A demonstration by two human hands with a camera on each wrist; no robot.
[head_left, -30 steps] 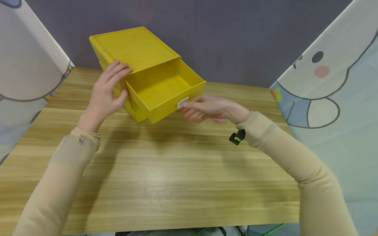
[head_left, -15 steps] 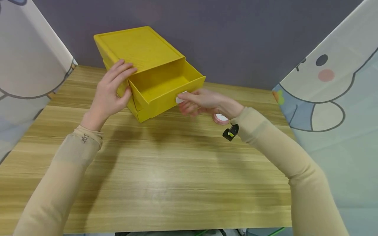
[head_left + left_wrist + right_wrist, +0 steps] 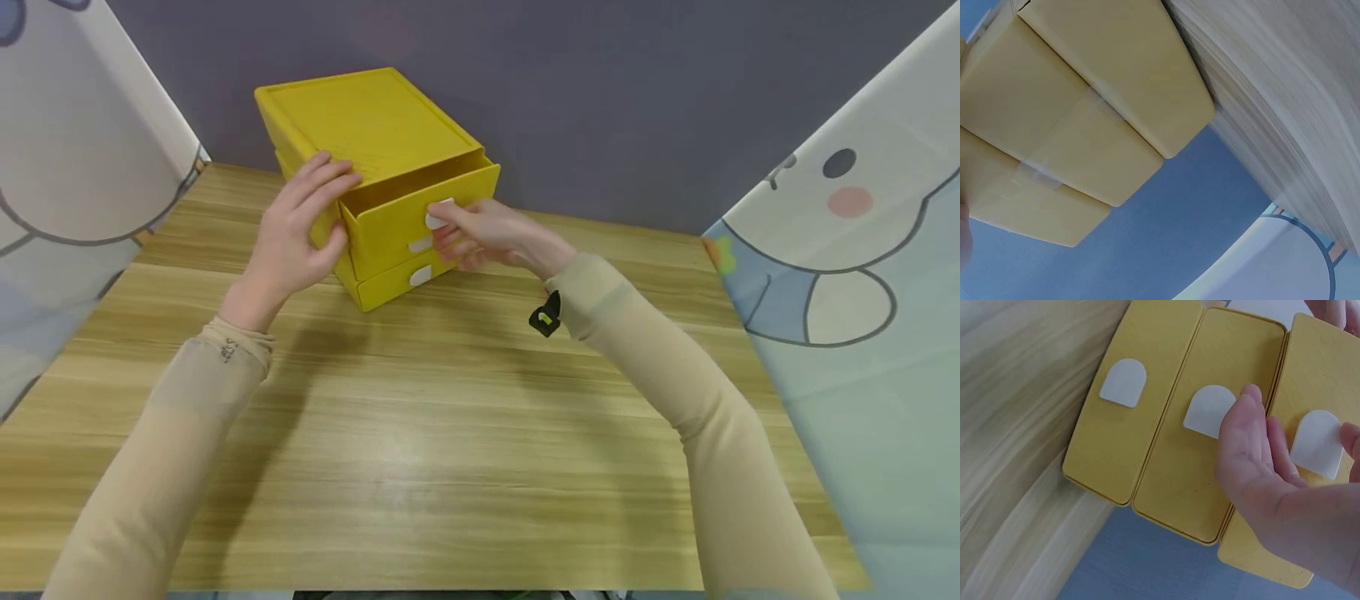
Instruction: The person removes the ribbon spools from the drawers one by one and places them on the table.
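Note:
A yellow three-drawer box (image 3: pixel 367 117) stands at the back of the wooden table (image 3: pixel 420 433). Its top drawer (image 3: pixel 390 218) sticks out only slightly. My left hand (image 3: pixel 307 225) grips the box's front left corner, fingers on the lid and thumb on the side. The left wrist view shows that side wall of the box (image 3: pixel 1085 125) close up. My right hand (image 3: pixel 461 232) presses on the top drawer's front, a fingertip on its white tab (image 3: pixel 437 218). In the right wrist view the right hand (image 3: pixel 1272 487) lies across the drawer fronts, touching the top drawer's tab (image 3: pixel 1316 450) beside the middle drawer (image 3: pixel 1191 456).
The bottom drawer (image 3: pixel 397 283) and middle drawer are pushed in. A small black clip (image 3: pixel 545 319) hangs at my right wrist. Cartoon-printed cloth panels stand at the left (image 3: pixel 67 167) and right (image 3: pixel 847 250); a grey wall is behind. Bare tabletop lies in front of the box.
The right hand has pushed the top drawer back from wide open to nearly closed. The left hand has stayed on the box's corner. The view has shifted a little.

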